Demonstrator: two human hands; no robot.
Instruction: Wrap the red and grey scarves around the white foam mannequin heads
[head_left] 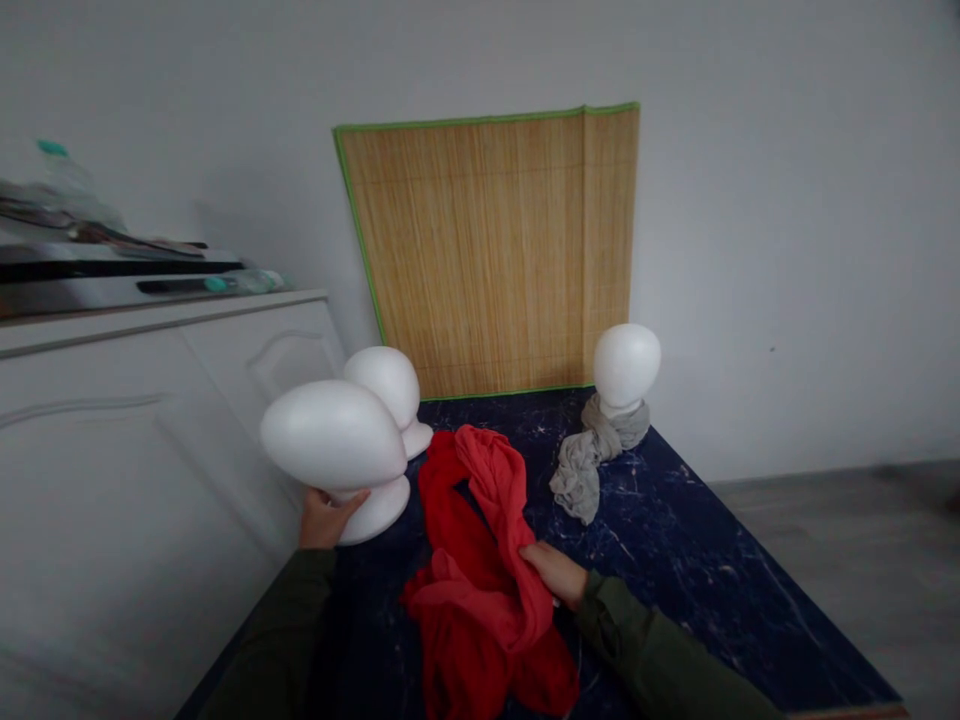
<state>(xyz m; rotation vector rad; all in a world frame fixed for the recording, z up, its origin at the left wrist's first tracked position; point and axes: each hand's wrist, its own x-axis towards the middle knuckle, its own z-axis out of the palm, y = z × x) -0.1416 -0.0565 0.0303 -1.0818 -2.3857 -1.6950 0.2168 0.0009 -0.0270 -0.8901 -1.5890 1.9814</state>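
My left hand [327, 519] is closed round the neck of a white foam head [334, 435] at the left of the table, near its base. Fingers of my right hand [553, 573] pinch the right edge of a red scarf [484, 585], which lies loosely bunched and looped on the dark blue table. Behind the held head stands a second white foam head [386, 385]. At the back right, a third white head [628, 365] is upright with a grey scarf [592, 460] around its neck, one end trailing forward on the table.
A bamboo mat [495, 250] with green edging covers part of the wall behind the dark blue marbled table [675, 540]. White cabinets [112, 480] stand at the left, with plastic bottles [255, 281] and other items on top.
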